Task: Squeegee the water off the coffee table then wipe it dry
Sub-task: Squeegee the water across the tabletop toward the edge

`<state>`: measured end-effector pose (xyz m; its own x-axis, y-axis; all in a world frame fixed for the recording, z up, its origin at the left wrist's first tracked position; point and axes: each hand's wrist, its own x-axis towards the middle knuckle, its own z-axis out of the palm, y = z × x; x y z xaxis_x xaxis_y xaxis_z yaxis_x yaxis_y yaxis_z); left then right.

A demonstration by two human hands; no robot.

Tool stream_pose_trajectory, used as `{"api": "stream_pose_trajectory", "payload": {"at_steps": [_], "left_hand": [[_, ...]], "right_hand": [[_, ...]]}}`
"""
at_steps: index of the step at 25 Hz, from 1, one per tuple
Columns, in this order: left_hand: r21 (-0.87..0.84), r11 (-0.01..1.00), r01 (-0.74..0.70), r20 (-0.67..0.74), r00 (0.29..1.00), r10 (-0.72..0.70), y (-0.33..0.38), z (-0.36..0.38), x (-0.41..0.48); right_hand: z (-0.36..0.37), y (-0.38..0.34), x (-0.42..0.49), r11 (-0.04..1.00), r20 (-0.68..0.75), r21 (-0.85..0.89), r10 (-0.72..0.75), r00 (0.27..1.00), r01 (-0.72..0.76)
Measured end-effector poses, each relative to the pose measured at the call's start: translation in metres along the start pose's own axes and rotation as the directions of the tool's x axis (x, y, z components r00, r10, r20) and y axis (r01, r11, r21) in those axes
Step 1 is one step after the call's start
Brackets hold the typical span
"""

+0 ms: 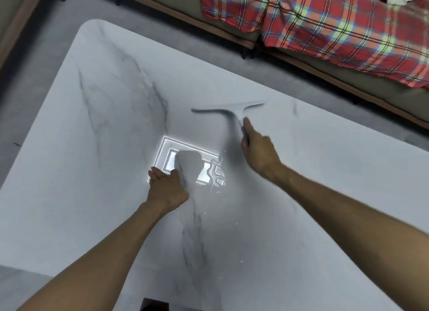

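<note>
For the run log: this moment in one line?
right hand grips grey T-shaped squeegee on white marble coffee table | left hand holds grey cloth | water puddle beside cloth

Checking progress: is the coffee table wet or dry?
Wet, at least in part: a water puddle glints on the coffee table, right beside the cloth.

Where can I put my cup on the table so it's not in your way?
Bare room: the far left corner of the table, beyond the cloth; and the right end, past the right hand. The middle is crowded: squeegee, cloth, left hand and water.
</note>
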<state>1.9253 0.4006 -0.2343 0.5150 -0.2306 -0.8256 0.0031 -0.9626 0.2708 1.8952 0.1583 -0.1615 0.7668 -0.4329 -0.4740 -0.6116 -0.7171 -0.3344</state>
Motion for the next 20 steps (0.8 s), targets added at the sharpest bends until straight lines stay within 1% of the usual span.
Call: {"api": "stream_pose_trajectory", "payload": {"at_steps": [3, 4, 7, 11, 13, 16, 18, 20], "left_hand": [[0.014, 1.000, 0.001, 0.015, 1.000, -0.002, 0.006, -0.005, -0.005], [0.021, 1.000, -0.002, 0.020, 1.000, 0.002, 0.008, -0.008, -0.008], [0.046, 0.999, -0.027, 0.029, 0.999, 0.026, 0.008, -0.015, -0.017], [0.057, 0.995, -0.078, -0.004, 0.997, 0.079, 0.004, -0.020, -0.027], [0.058, 0.992, -0.115, -0.062, 0.991, 0.119, -0.003, -0.017, -0.031], [0.062, 0.988, -0.140, -0.119, 0.982, 0.147, -0.020, 0.001, -0.042], [0.064, 0.987, -0.150, -0.127, 0.979, 0.157, -0.031, 0.014, -0.050], [0.069, 0.990, -0.121, -0.107, 0.986, 0.128, -0.036, 0.024, -0.053]], "right_hand": [[0.017, 0.037, -0.062, 0.991, 0.099, -0.106, -0.071, 0.993, 0.081], [0.018, 0.051, -0.083, 0.986, 0.134, -0.139, -0.072, 0.988, 0.090], [0.012, 0.096, -0.140, 0.974, 0.200, -0.218, -0.020, 0.980, 0.064], [-0.014, 0.133, -0.187, 0.969, 0.213, -0.248, 0.053, 0.976, 0.001], [-0.028, 0.132, -0.177, 0.983, 0.160, -0.176, 0.082, 0.984, -0.053], [-0.044, 0.110, -0.115, 0.993, -0.011, -0.008, 0.119, 0.993, -0.119], [-0.047, 0.086, -0.063, 0.987, -0.054, 0.068, 0.149, 0.987, -0.145], [-0.044, 0.063, -0.018, 0.974, -0.087, 0.151, 0.181, 0.980, -0.166]]}}
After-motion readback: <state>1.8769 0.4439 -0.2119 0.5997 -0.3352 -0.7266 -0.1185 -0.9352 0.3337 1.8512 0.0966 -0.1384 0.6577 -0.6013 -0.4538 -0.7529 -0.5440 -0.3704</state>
